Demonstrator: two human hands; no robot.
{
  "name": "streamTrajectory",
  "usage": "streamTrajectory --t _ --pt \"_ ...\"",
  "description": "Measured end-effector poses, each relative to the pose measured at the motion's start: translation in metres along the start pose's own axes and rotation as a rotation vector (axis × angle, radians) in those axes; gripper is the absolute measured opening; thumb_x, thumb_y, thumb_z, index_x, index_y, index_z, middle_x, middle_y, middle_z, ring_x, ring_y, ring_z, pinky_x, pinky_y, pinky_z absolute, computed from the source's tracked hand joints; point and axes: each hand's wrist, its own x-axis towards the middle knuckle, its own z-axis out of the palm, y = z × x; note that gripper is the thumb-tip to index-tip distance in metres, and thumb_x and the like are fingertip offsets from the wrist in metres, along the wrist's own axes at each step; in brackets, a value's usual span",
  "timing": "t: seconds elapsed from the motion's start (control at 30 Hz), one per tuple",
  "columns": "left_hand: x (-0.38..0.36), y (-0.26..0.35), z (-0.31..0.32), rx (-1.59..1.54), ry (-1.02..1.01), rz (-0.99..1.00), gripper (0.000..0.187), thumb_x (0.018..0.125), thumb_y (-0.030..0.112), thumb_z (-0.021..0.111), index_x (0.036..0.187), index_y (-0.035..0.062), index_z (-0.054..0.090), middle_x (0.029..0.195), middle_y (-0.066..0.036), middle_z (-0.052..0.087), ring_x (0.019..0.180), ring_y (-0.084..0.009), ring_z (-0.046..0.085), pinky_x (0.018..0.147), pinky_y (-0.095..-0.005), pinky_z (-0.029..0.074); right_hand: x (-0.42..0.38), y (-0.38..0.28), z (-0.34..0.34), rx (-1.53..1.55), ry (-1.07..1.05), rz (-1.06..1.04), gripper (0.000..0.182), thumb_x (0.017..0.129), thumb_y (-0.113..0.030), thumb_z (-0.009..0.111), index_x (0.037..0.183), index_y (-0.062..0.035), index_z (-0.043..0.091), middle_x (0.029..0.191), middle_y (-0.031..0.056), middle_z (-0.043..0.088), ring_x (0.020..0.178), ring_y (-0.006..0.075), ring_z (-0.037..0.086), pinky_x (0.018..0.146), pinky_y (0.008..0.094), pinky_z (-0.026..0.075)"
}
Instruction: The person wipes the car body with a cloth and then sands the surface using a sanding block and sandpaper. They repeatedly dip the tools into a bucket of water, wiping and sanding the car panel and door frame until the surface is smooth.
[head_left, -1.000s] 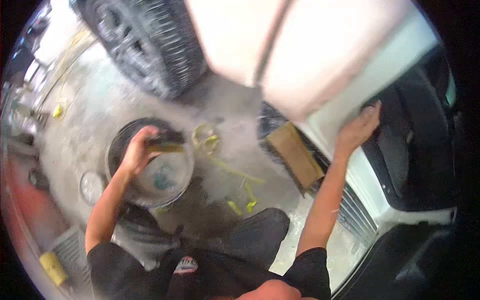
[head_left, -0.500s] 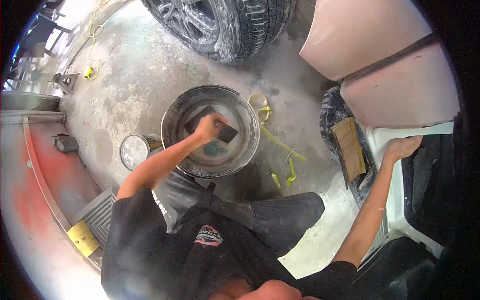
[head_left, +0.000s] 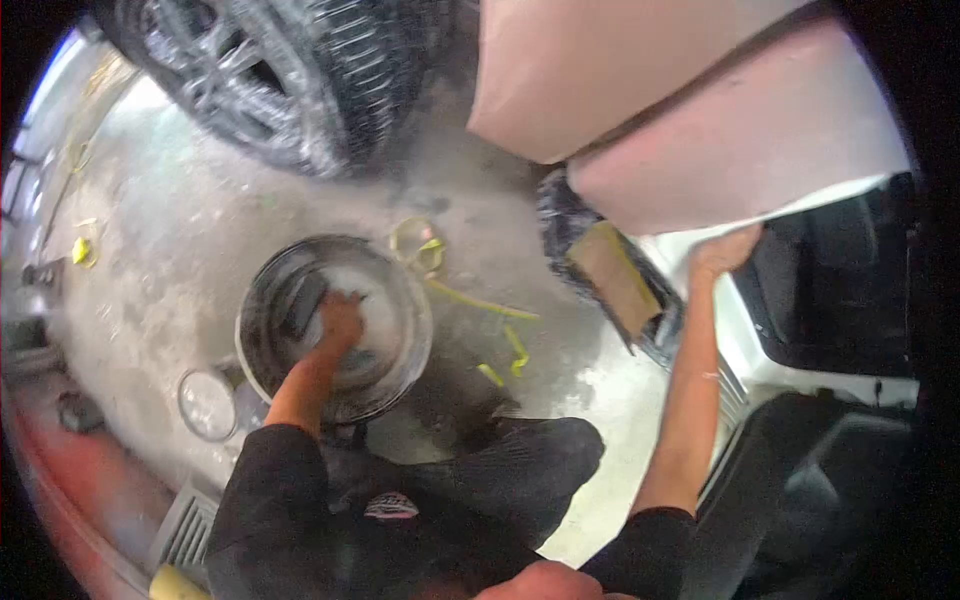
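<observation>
My left hand is down inside a round, dark bucket with pale, cloudy liquid in it. It is closed on a dark rectangular sheet of sandpaper, which lies tilted beside the fingers; motion blurs the finger detail. Off to the right, my right hand grips the edge of a white car door frame, just below a pinkish body panel. Its fingertips are partly hidden over the edge, next to a dark opening.
A dusty car wheel stands beyond the bucket. Yellow tape lies on the concrete floor in strips and a loop. A lidded can sits left of the bucket. Brown cardboard rests by the car's side.
My view has swung rightward, so everything sits further left in the picture. The sandpaper has turned steeper in my left hand inside the bucket. My right hand keeps its place on the door frame.
</observation>
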Motion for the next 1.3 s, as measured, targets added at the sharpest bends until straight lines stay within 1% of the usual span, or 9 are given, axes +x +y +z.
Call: streamTrajectory --t 0.2,0.33,0.53,0.63,0.77,0.87,0.93,1.0,1.3 --pt "0.034 -0.001 -0.005 -0.39 0.059 -0.113 0.045 0.107 0.039 0.042 0.125 0.0061 0.067 0.113 -0.029 0.069 0.11 -0.0494 0.065 0.096 -0.0556 0.05 -0.003 -0.016 0.0 0.09 0.004 0.195 0.057 0.108 -0.041 0.038 0.129 0.0085 0.057 0.126 0.0303 0.06 0.116 0.0456 0.055 0.101 0.0516 0.04" --pt "0.073 -0.027 0.027 -0.649 0.099 -0.191 0.054 0.109 0.042 0.043 0.12 -0.0049 0.068 0.12 -0.032 0.068 0.114 -0.0519 0.063 0.096 -0.0534 0.051 0.006 -0.03 -0.008 0.055 -0.08 0.202 0.061 0.108 -0.042 0.032 0.135 0.008 0.054 0.131 0.0289 0.059 0.115 0.0462 0.053 0.101 0.0511 0.038" --pt "-0.01 0.005 -0.1 -1.698 0.128 -0.475 0.045 0.109 0.036 0.049 0.11 -0.004 0.069 0.095 -0.019 0.072 0.085 -0.0304 0.072 0.081 -0.0401 0.056 0.002 -0.024 -0.005 0.069 -0.054 0.157 0.058 0.107 -0.039 0.034 0.135 0.0088 0.055 0.136 0.0302 0.057 0.117 0.0479 0.052 0.103 0.0526 0.038" --pt "-0.047 0.011 -0.139 -1.722 0.339 -0.392 0.036 0.108 0.032 0.053 0.106 -0.0013 0.068 0.089 -0.011 0.07 0.08 -0.0198 0.07 0.076 -0.034 0.056 0.009 -0.026 -0.013 -0.048 -0.202 0.091 0.054 0.107 -0.034 0.036 0.134 0.0095 0.055 0.139 0.0319 0.055 0.12 0.0487 0.051 0.105 0.0541 0.038" --pt "-0.05 0.07 -0.135 -1.321 0.877 -0.161 0.033 0.107 0.025 0.056 0.119 -0.0049 0.066 0.084 -0.006 0.067 0.075 -0.0162 0.062 0.07 -0.035 0.052 -0.008 -0.001 0.0 -0.012 -0.066 0.013 0.053 0.107 -0.033 0.038 0.134 0.0107 0.054 0.142 0.033 0.052 0.123 0.0496 0.051 0.108 0.0551 0.037" --pt "-0.094 0.175 -0.233 -1.358 0.645 0.061 0.041 0.104 0.011 0.055 0.145 0.0098 0.059 0.084 -0.008 0.065 0.077 -0.0127 0.057 0.073 -0.0328 0.05 -0.002 -0.013 -0.003 0.06 -0.085 0.127 0.057 0.108 -0.037 0.035 0.136 0.0087 0.053 0.144 0.0339 0.05 0.124 0.0501 0.049 0.109 0.0558 0.035" --pt "-0.077 0.238 -0.251 -1.4 0.794 0.373 0.044 0.099 -0.001 0.054 0.142 0.0089 0.061 0.108 -0.018 0.072 0.097 -0.0254 0.07 0.091 -0.0357 0.055 0.003 -0.021 -0.005 0.103 -0.1 0.191 0.058 0.108 -0.037 0.033 0.135 0.0088 0.055 0.144 0.0346 0.049 0.125 0.0506 0.047 0.11 0.0561 0.034" --pt "-0.072 0.287 -0.291 -1.445 0.99 0.522 0.044 0.098 -0.004 0.055 0.14 0.0079 0.062 0.128 -0.021 0.068 0.115 -0.0335 0.068 0.102 -0.0385 0.052 0.004 -0.026 -0.009 0.068 -0.127 0.19 0.059 0.107 -0.037 0.031 0.131 0.01 0.058 0.145 0.0353 0.049 0.126 0.051 0.046 0.11 0.0563 0.033" --pt "-0.04 0.357 -0.299 -1.54 1.027 0.512 0.043 0.096 -0.002 0.058 0.139 0.0 0.061 0.137 -0.023 0.063 0.124 -0.0366 0.064 0.105 -0.0419 0.05 -0.004 -0.013 -0.003 0.054 -0.099 0.198 0.058 0.107 -0.033 0.029 0.127 0.0131 0.058 0.146 0.0359 0.047 0.125 0.0513 0.045 0.11 0.0562 0.033"
